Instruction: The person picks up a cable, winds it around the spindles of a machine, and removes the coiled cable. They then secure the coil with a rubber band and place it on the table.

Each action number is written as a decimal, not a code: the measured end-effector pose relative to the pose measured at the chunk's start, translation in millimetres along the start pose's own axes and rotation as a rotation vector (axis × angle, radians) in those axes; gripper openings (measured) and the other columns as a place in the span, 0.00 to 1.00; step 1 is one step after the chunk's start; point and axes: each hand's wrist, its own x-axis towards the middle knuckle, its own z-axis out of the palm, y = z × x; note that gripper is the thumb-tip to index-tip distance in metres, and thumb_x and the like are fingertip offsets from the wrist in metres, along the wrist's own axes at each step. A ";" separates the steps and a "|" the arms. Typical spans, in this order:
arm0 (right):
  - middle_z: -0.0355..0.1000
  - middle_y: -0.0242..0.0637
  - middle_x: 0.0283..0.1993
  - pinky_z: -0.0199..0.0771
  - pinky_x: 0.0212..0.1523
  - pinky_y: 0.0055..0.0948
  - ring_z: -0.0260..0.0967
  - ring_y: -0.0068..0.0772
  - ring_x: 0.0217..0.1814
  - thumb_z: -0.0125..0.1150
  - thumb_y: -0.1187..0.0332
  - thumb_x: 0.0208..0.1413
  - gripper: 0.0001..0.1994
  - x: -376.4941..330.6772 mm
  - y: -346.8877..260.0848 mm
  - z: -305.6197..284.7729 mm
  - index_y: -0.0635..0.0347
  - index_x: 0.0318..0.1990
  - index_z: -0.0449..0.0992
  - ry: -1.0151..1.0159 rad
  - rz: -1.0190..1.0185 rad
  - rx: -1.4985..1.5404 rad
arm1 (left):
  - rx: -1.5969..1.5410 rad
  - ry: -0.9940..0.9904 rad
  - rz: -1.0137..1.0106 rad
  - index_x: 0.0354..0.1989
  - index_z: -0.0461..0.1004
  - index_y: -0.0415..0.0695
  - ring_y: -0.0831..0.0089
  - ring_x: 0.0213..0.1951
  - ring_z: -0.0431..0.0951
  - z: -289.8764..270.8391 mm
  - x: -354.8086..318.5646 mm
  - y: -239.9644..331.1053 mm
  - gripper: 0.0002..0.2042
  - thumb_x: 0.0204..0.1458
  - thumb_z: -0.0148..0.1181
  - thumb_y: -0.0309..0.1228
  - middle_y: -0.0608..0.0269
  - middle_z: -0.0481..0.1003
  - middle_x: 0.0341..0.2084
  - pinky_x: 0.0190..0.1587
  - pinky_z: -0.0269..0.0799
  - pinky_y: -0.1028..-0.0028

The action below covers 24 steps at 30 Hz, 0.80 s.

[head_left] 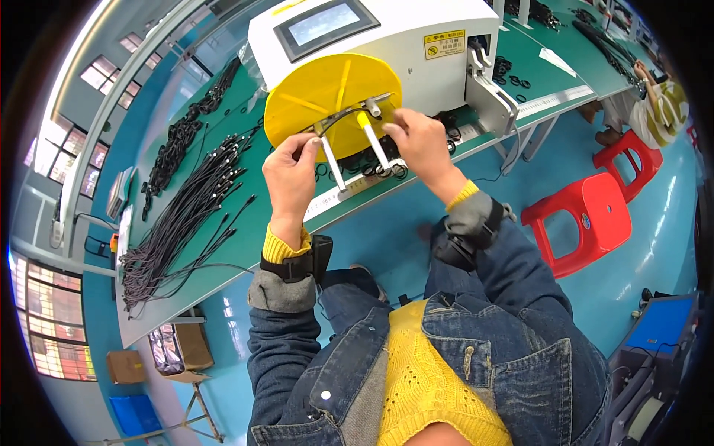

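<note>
Left hand (290, 177) and right hand (418, 141) pinch black cable (343, 115) across pegs (372, 141) of yellow disc (320, 93). Risk: slack grip lets cable slip off pegs.

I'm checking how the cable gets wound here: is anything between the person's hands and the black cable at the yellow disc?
Nothing visible. Both the left hand and the right hand already touch the black cable, which arcs between them across the white pegs in front of the yellow disc.
</note>
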 end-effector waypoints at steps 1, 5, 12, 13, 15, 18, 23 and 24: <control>0.70 0.45 0.23 0.68 0.26 0.33 0.69 0.45 0.25 0.58 0.68 0.46 0.07 -8.9 -0.4 -9.1 0.63 0.27 0.74 -0.053 0.043 0.059 | -0.004 0.002 -0.021 0.32 0.75 0.34 0.84 0.20 0.67 -3.8 -3.8 -2.5 0.06 0.47 0.58 0.25 0.68 0.73 0.18 0.24 0.64 0.81; 0.70 0.45 0.23 0.67 0.25 0.31 0.69 0.42 0.24 0.57 0.69 0.46 0.07 -51.2 8.3 -41.6 0.64 0.28 0.74 -0.261 0.217 0.043 | -0.043 -0.005 -0.094 0.34 0.76 0.35 0.84 0.20 0.66 -7.8 -15.7 -2.3 0.07 0.48 0.57 0.25 0.69 0.72 0.18 0.23 0.63 0.81; 0.71 0.39 0.20 0.67 0.24 0.25 0.68 0.27 0.20 0.57 0.70 0.48 0.07 -94.7 8.4 -56.7 0.65 0.28 0.75 -0.421 0.445 0.113 | 0.144 0.081 0.095 0.36 0.76 0.38 0.78 0.19 0.67 -13.1 -26.6 6.0 0.07 0.49 0.57 0.26 0.62 0.71 0.17 0.22 0.62 0.79; 0.71 0.39 0.20 0.67 0.24 0.25 0.68 0.27 0.20 0.57 0.70 0.48 0.07 -97.8 7.9 -57.5 0.65 0.28 0.75 -0.424 0.444 0.116 | 0.231 0.061 0.166 0.37 0.75 0.38 0.76 0.19 0.67 -13.1 -28.2 8.7 0.07 0.50 0.57 0.26 0.61 0.70 0.17 0.22 0.62 0.78; 0.71 0.37 0.20 0.67 0.23 0.23 0.68 0.24 0.20 0.57 0.70 0.48 0.07 -102.9 6.6 -58.7 0.65 0.28 0.75 -0.484 0.487 0.153 | 0.403 0.020 0.307 0.38 0.75 0.39 0.71 0.18 0.67 -12.1 -31.2 13.0 0.08 0.50 0.57 0.26 0.58 0.69 0.17 0.22 0.63 0.76; 0.71 0.35 0.20 0.67 0.23 0.22 0.67 0.22 0.20 0.56 0.71 0.48 0.07 -106.9 6.9 -56.9 0.66 0.28 0.75 -0.528 0.509 0.181 | 0.376 0.056 0.318 0.39 0.74 0.39 0.69 0.18 0.68 -8.0 -33.8 15.8 0.09 0.49 0.57 0.26 0.57 0.68 0.17 0.22 0.64 0.75; 0.71 0.35 0.20 0.67 0.23 0.21 0.67 0.20 0.20 0.56 0.71 0.49 0.07 -109.4 9.0 -54.7 0.67 0.29 0.75 -0.571 0.539 0.200 | 0.354 0.040 0.246 0.41 0.73 0.39 0.68 0.19 0.69 -5.7 -42.1 17.8 0.10 0.50 0.55 0.25 0.57 0.69 0.17 0.23 0.65 0.73; 0.71 0.35 0.20 0.67 0.23 0.21 0.67 0.20 0.20 0.56 0.71 0.49 0.07 -109.6 9.3 -54.3 0.67 0.29 0.75 -0.580 0.553 0.201 | 0.356 0.041 0.243 0.41 0.73 0.39 0.68 0.19 0.69 -5.2 -44.4 17.5 0.10 0.50 0.55 0.25 0.57 0.69 0.17 0.23 0.65 0.73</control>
